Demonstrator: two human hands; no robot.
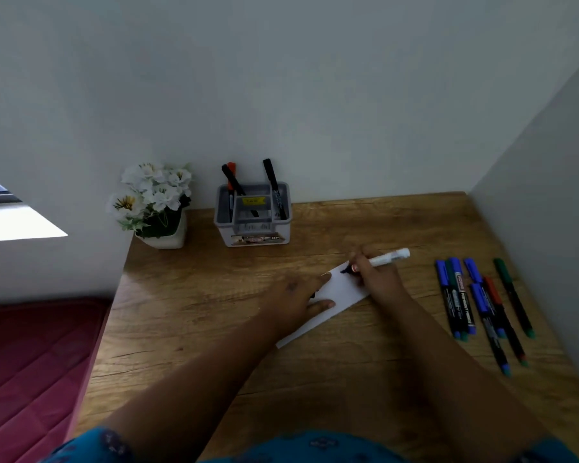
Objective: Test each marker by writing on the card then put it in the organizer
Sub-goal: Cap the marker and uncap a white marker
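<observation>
A white card (340, 292) lies slantwise on the wooden table (194, 315). My left hand (295, 295) rests on its left part with straight fingers and presses it down; a small dark thing shows between thumb and forefinger, and I cannot tell what it is. My right hand (378, 279) grips a white-barrelled marker (386, 257) whose dark tip touches the card's far end. The grey organizer (253, 225) stands at the back against the wall with three markers (271, 177) upright in it. Several loose capped markers (482, 302) in blue, green and red lie at the right.
A white pot of white flowers (154, 205) stands at the table's back left corner. A wall (542, 212) runs close along the table's right side, just beyond the loose markers. A red mattress (30, 362) lies below the table's left edge.
</observation>
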